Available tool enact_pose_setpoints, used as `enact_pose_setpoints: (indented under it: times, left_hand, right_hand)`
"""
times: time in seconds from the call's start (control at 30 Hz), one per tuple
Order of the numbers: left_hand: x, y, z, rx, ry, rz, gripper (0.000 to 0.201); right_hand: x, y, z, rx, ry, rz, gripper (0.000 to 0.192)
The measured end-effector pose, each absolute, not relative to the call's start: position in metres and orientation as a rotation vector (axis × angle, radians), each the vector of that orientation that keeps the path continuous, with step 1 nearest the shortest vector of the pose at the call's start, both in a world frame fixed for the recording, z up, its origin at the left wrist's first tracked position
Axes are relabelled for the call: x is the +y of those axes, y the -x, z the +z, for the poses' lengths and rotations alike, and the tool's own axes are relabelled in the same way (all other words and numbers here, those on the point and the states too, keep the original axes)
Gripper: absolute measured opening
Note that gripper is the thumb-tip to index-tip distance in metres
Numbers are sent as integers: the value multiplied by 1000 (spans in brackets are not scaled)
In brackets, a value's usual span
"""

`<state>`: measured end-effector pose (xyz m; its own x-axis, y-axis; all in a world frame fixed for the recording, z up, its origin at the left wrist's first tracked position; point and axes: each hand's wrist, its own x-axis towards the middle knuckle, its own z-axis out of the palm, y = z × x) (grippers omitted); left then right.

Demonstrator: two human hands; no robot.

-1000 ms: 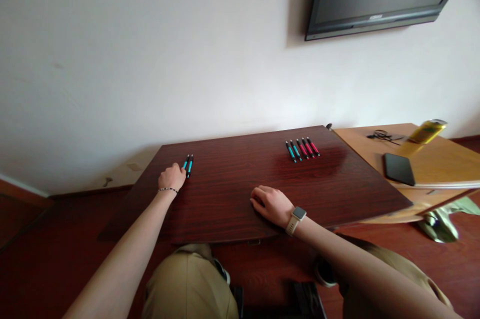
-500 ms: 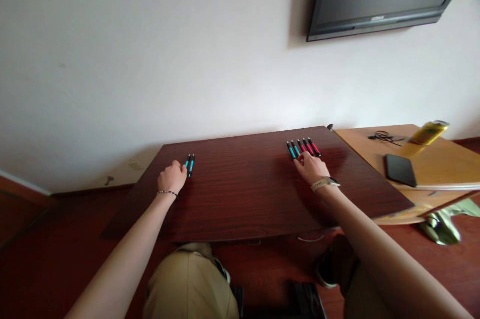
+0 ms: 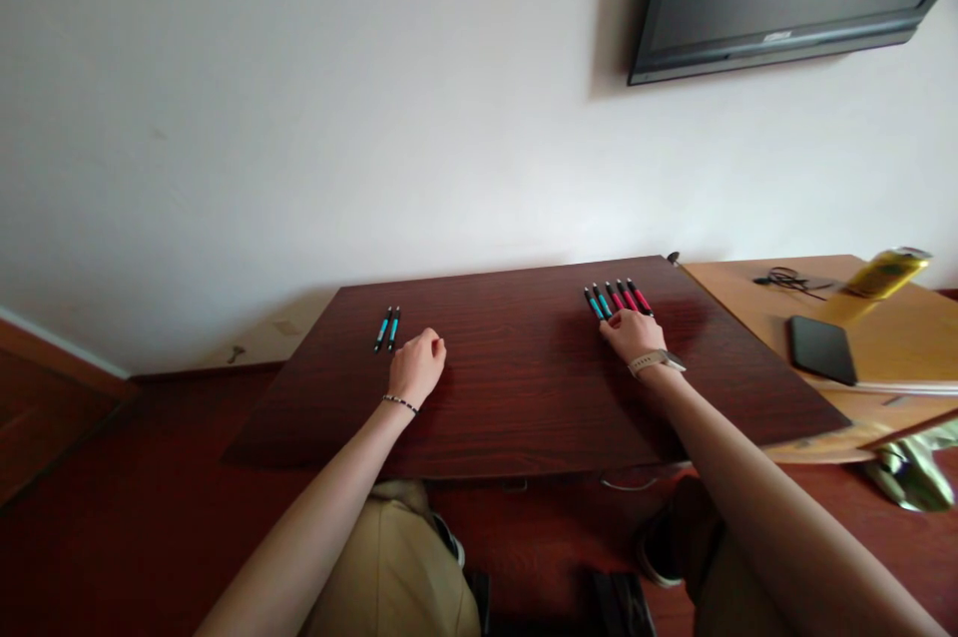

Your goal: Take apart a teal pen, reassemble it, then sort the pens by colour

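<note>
**Hands on the board, pens at both ends**

Two blue pens (image 3: 387,328) lie side by side on the dark board (image 3: 516,387), just left of your left hand (image 3: 417,366), which rests loosely curled and holds nothing. Farther right, your right hand (image 3: 631,334) lies over the near ends of five pens (image 3: 618,299); whether it grips one, you cannot tell.
</note>
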<state>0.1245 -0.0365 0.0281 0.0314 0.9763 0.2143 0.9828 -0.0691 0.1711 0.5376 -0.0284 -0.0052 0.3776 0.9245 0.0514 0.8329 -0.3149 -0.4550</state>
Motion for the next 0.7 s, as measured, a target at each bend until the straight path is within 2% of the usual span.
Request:
enact_pose_setpoints:
  times: [0.17,0.23,0.33,0.47,0.57,0.7]
  left_hand:
    - [-46,-178,18,-2309,2646,-878,29]
    - [-52,-201,13,-2492,2871,-1184,35]
    - [-59,-229,10,-2688,2874,-1741,42]
    - [-64,-245,11,-2728,2648,-2177,34]
    - [-62,-239,12,-2767,2568,-2215,23]
    - [-46,-200,19,-2723,2527,-1774,16]
  right_hand:
    - [-50,-499,0,-1445,1779,730,23]
    - [-65,-472,2,-1533,1682,671,22]
    - [-90,-434,4,-1683,1628,401,16]
    - [-110,-407,6,-1794,1522,341,9]
    - [-114,-404,6,-1813,1428,415,7]
    - [-116,-409,7,-1810,1398,478,13]
